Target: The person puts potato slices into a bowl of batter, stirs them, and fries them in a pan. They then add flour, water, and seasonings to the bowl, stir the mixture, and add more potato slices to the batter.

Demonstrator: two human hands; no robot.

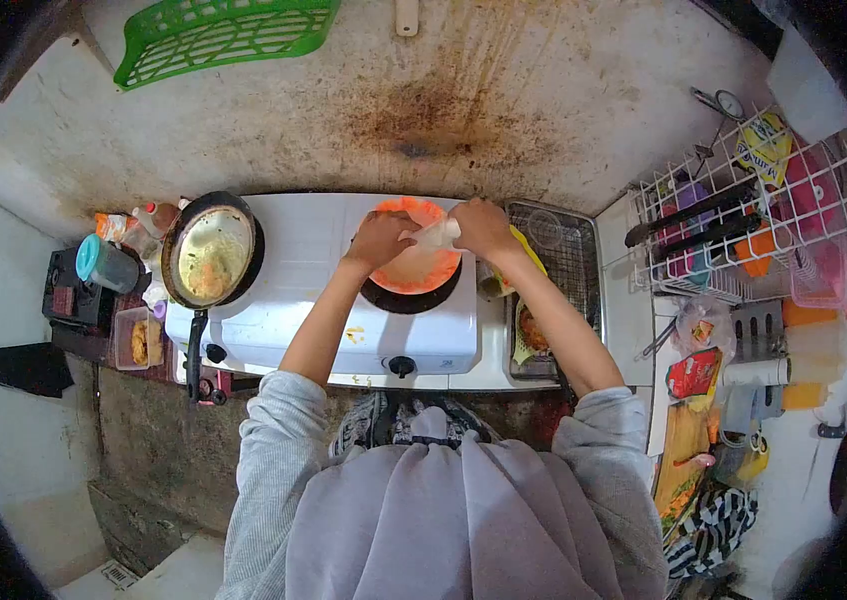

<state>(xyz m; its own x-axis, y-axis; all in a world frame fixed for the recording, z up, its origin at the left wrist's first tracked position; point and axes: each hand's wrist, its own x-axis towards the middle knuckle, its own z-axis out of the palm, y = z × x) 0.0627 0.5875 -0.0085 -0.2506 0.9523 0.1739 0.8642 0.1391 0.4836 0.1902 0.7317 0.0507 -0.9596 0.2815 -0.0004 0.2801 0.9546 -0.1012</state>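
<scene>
Orange marks the bowl [405, 288] in my head view, over the right-hand burner of the white stove [318, 240], with something pale inside it. A whitish, see-through piece [433, 237] hangs above the bowl, between my two hands; it looks like thin plastic, though I can't be sure of the material.

My left hand [381, 240] is at the bowl's left side, its fingers curled narrow on the near end of the pale piece. My right hand [483, 228] is at the bowl's upper right, fingers drawn in to a narrow grip on the other end. From up here I can't tell whether either hand also touches the rim.

Over on the left burner I have a dark frying pan [211, 250] with shiny yellowish liquid in it, its handle pointing back toward the body. Left of the pan are a tub with a teal lid [90, 257] and a clear box of food [138, 340]. Just right of the stove, partly behind my right forearm, lies a metal tray with a wire rack [568, 240].
</scene>
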